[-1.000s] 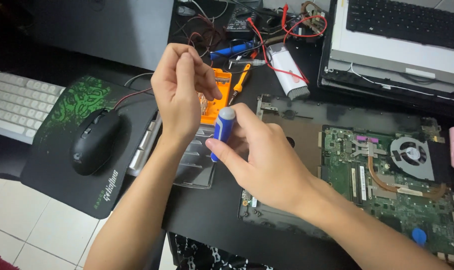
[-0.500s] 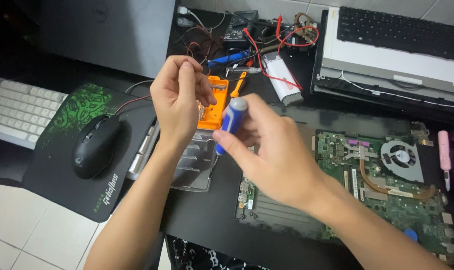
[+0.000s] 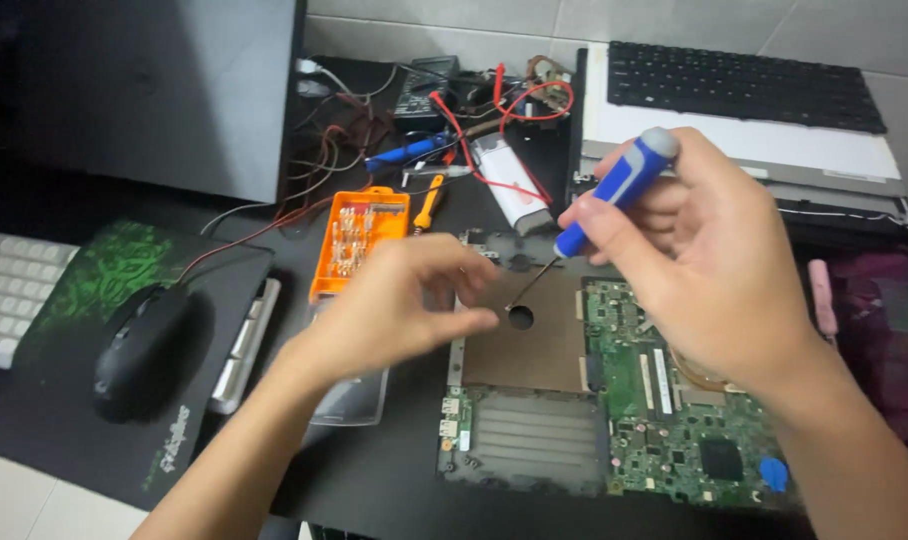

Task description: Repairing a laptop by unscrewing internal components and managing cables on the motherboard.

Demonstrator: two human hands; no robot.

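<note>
My right hand (image 3: pixel 704 270) grips a blue and grey screwdriver (image 3: pixel 619 185) by its handle, the thin shaft slanting down-left with its tip just above a round hole in the brown plate of a laptop motherboard assembly (image 3: pixel 624 400). My left hand (image 3: pixel 404 305) hovers beside the tip, fingers curled and pinched together; whether it holds a small part I cannot tell. An orange bit case (image 3: pixel 359 240) lies just beyond the left hand.
A black mouse (image 3: pixel 139 350) rests on a green and black mouse pad (image 3: pixel 84 300), with a white keyboard (image 3: pixel 9 300) at the left edge. Red wires, a multimeter (image 3: pixel 429 90) and a white pack (image 3: pixel 509 185) lie at the back. A laptop keyboard (image 3: pixel 744 85) sits far right.
My right hand has swung the screwdriver from beside the left hand over to the motherboard, tip down. My left hand came down from its raised position towards the board.
</note>
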